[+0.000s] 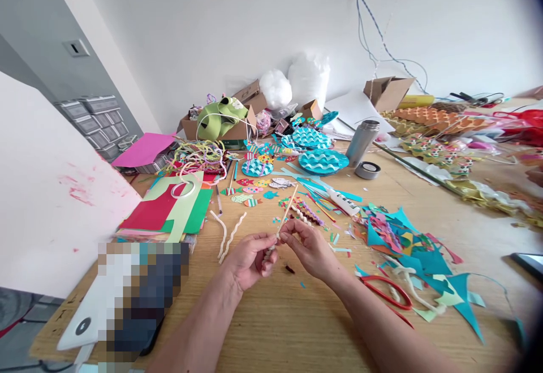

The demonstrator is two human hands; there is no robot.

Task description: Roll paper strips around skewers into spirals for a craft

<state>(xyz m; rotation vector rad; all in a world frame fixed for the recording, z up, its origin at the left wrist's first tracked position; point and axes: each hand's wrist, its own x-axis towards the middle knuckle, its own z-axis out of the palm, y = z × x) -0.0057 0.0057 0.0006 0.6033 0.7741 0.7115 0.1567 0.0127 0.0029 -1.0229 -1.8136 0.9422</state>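
Observation:
A thin pale wooden stick [288,206] slants up and away from between my two hands. My left hand [252,254] is closed around its lower part, where a white fuzzy coil, which looks like pipe cleaner [267,254], shows below the fingers. My right hand [307,248] pinches at the stick just above the left fingertips, on what looks like the white strand's end; the fingers partly hide it. Left of the hands lie two loose white pipe cleaners [232,238], one wavy. Coiled strands [311,213] in white and purple lie just beyond the right hand.
Paper fish [250,189] and blue wavy-trimmed discs [323,162] lie ahead. A glue tube [343,202], grey flask [363,142] and its lid [367,170] stand right of them. Red-handled scissors [388,292] lie among blue scraps near my right forearm. Coloured paper [197,211] is stacked left.

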